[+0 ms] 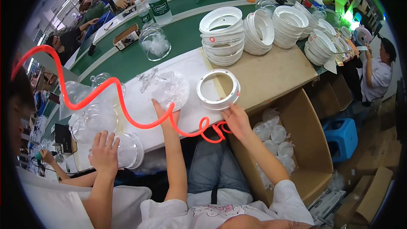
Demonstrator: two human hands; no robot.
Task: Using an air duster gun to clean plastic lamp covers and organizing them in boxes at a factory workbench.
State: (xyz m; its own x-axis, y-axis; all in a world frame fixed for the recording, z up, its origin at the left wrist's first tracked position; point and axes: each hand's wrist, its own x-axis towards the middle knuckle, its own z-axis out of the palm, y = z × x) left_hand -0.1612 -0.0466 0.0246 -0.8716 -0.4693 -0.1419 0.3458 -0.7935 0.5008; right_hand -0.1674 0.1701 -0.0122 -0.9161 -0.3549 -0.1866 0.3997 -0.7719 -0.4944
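My left hand (pixel 162 111) reaches forward on the white bench top (pixel 140 106) and grips the near edge of a clear plastic dome (pixel 171 85) that lies in crinkled clear film. My right hand (pixel 235 119) holds the near rim of a white plastic ring (pixel 203 97), which lies flat on the bench beside a brown cardboard sheet (pixel 271 76). A coiled orange air hose (pixel 140 124) runs across the bench and loops between my two hands.
Stacks of white rings (pixel 222 38) line the back of the bench by a green conveyor belt (pixel 186 29). An open cardboard box (pixel 309 152) of bagged clear domes stands at my right. A co-worker's hand (pixel 104 152) rests on another clear dome (pixel 129 150) at left. Two water bottles (pixel 159 0) stand further back.
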